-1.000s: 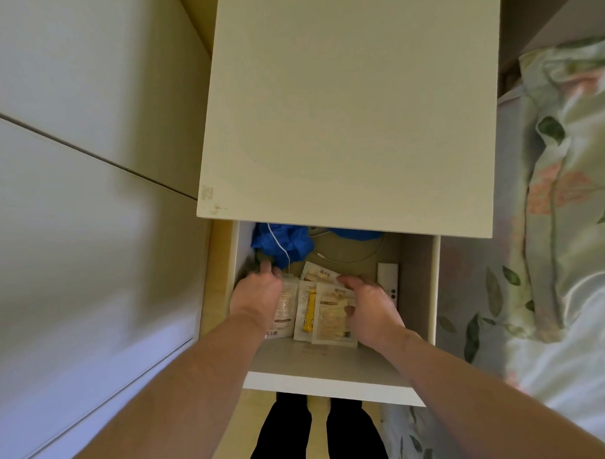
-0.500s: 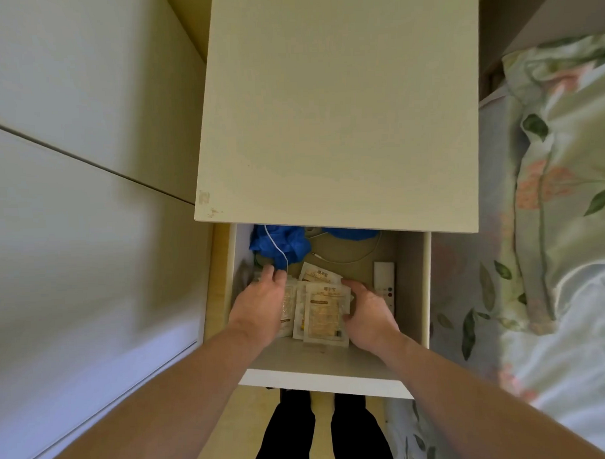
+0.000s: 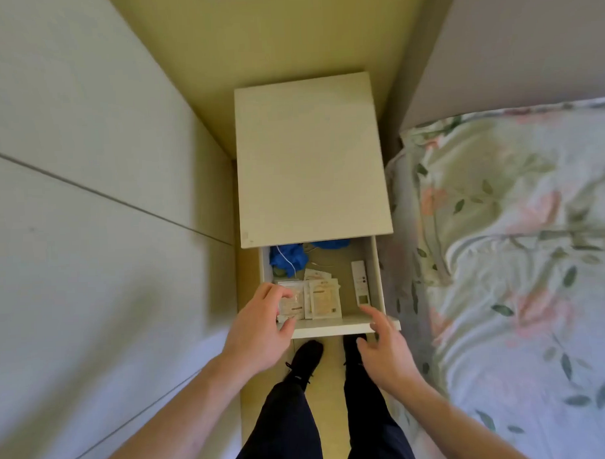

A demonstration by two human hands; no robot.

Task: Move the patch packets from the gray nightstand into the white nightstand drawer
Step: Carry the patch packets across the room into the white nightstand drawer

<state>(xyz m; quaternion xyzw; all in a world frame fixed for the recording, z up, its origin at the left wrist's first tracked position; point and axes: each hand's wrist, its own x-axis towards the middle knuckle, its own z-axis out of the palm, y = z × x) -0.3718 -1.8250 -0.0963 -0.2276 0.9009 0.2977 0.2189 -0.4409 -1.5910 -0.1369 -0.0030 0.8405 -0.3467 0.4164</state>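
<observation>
The white nightstand (image 3: 308, 153) stands ahead with its drawer (image 3: 335, 327) pulled out toward me. Several beige patch packets (image 3: 322, 299) lie flat in the drawer's front left part. My left hand (image 3: 260, 328) hovers over the drawer's front left corner, fingers loosely spread, holding nothing and covering part of the leftmost packet. My right hand (image 3: 384, 346) hangs in front of the drawer's front right corner with fingers relaxed and empty. The gray nightstand is out of view.
Deeper in the drawer lie a blue cloth (image 3: 288, 257) with a white cable and a white remote-like device (image 3: 360, 282) along the right wall. A bed with floral bedding (image 3: 518, 256) is on the right, white wardrobe doors (image 3: 87, 202) on the left. My legs stand below the drawer.
Both hands have lifted off the packets and drawn back out of the drawer toward me. The packets stay lying in the drawer. The view has pulled back and up.
</observation>
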